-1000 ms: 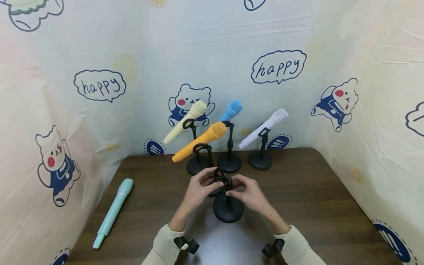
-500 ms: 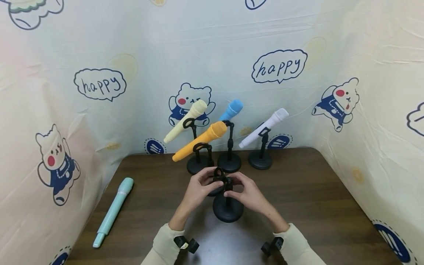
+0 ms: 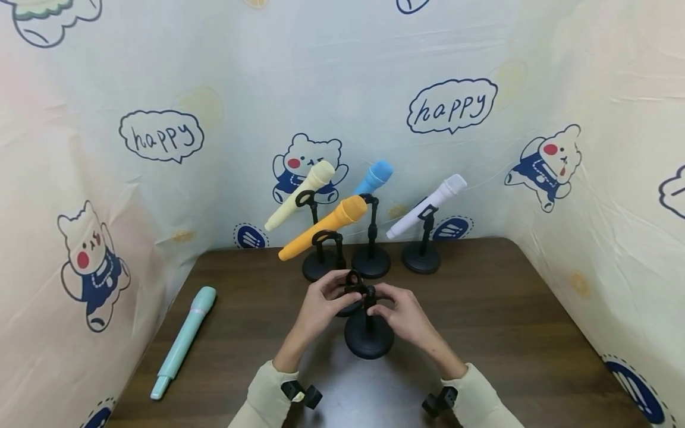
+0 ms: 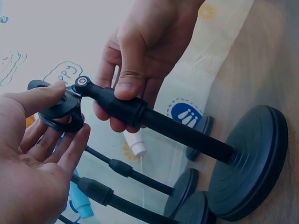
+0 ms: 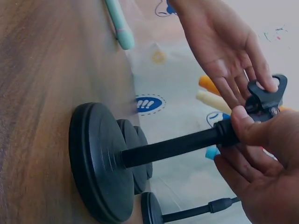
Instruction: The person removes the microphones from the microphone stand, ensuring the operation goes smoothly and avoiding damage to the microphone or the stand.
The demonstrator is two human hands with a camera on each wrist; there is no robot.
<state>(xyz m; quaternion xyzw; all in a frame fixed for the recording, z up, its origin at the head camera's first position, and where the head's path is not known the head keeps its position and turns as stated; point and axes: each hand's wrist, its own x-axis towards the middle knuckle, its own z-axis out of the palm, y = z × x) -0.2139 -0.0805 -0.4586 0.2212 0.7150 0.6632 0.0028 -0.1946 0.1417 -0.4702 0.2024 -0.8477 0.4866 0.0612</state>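
Observation:
A black microphone stand (image 3: 369,337) with a round base stands upright on the table, nearest the person. My left hand (image 3: 319,303) pinches its ring-shaped clip (image 4: 60,106) between thumb and fingers. Just below the joint, my right hand (image 3: 405,312) grips the collar (image 4: 122,106) of the pole, thumb on the near side. No microphone sits in this clip. Behind it, an orange microphone (image 3: 323,229) rests tilted in another black stand, whose lower part is partly hidden by my left hand.
Farther back, cream (image 3: 299,196), blue (image 3: 374,177) and lavender (image 3: 427,206) microphones lean in black stands. A mint-green microphone (image 3: 184,343) lies on the wooden table (image 3: 481,356) at the left. A printed cloth (image 3: 353,77) hangs behind and along both sides.
The right thumb shifts slightly about the collar. Otherwise both hands and the stand keep nearly the same place.

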